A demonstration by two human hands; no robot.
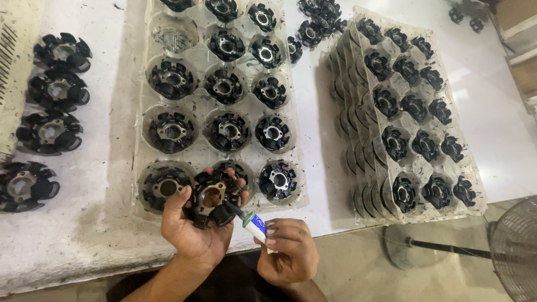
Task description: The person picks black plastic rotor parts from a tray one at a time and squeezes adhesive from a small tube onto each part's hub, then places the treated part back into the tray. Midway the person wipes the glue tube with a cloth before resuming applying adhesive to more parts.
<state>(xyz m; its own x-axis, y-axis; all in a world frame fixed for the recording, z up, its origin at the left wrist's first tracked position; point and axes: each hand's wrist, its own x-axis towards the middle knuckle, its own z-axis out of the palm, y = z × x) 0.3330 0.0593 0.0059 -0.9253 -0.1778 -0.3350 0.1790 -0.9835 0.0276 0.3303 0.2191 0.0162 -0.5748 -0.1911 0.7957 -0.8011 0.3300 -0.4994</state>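
Note:
My left hand (193, 229) holds a black round stator part (211, 197) with a metal centre ring, just above the table's front edge. My right hand (286, 251) grips a small white, green and blue tube (254, 222). The tube's black nozzle touches the lower right side of the held part. Right behind my hands lies a clear plastic tray (198, 109) with a similar black part in most of its round pockets; one pocket at the top left is empty.
A stack of clear trays (358, 140) filled with black parts stands at the right. Several loose parts (53, 92) lie at the left on the white table (100, 223), more at the back (316, 22). A floor fan (512, 246) stands at the lower right.

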